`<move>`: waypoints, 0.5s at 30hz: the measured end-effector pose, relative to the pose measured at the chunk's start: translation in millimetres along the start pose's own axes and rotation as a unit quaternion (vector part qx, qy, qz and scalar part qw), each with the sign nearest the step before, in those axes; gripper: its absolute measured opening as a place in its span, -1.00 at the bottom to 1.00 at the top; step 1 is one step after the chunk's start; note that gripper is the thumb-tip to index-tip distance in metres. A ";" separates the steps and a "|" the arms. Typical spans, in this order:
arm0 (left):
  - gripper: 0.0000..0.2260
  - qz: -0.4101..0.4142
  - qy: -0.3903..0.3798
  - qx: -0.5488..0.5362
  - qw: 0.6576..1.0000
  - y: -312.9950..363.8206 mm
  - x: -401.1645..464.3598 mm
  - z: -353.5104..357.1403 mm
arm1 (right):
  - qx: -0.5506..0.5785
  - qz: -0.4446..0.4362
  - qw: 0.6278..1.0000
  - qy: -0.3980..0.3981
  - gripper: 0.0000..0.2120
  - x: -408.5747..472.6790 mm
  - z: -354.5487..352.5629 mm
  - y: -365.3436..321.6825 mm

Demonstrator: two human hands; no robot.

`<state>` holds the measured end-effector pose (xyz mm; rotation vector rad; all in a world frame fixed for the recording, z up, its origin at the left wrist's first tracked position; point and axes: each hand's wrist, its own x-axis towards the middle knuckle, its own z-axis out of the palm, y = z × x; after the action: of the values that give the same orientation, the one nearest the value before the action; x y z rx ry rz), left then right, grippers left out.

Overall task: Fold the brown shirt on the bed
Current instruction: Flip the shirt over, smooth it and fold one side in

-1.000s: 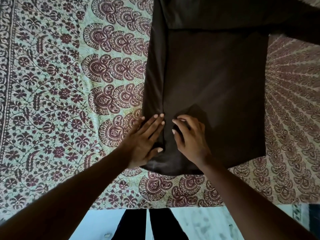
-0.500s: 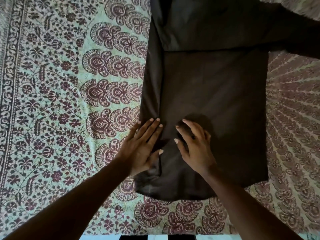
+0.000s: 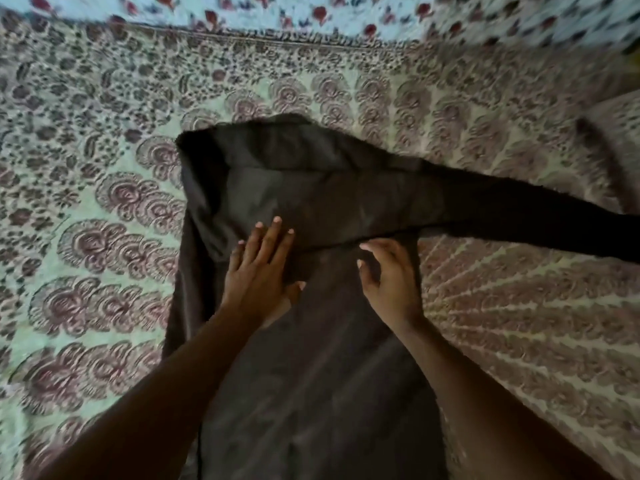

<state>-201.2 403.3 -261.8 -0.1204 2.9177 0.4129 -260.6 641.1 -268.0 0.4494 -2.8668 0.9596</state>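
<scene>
Now left hand presses flat on brown shirt; right hand, fingers curled, touches it

I see a patterned bedspread covering the surface: pale green ground, maroon fan-shaped medallions in curved rows, small floral sprigs toward the left. On the right the print turns to radiating pale stripes. A narrow dark border band runs across near the top edge. Beyond it, a second cloth, light blue with red flowers and dark leaves, blurred. A dark fold or crease shows at far right, unclear.
</scene>
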 end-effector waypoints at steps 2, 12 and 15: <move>-0.07 -0.049 -0.024 -0.027 0.998 8.8 26.3 7.7 | -0.022 0.001 1.000 -0.010 -0.71 37.2 -3.1 23.0; 0.14 -0.129 -0.067 -0.039 0.989 15.3 33.2 41.1 | -0.279 0.017 0.932 -0.229 -0.40 184.1 -13.3 66.8; 0.14 -0.134 -0.054 -0.040 0.989 20.0 32.6 40.2 | -0.327 0.028 0.907 -0.265 -0.44 188.7 -17.6 65.7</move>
<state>-228.1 432.1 -300.9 -0.4808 2.7268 0.4750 -460.5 654.7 -259.3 0.6210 -3.4213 -0.2109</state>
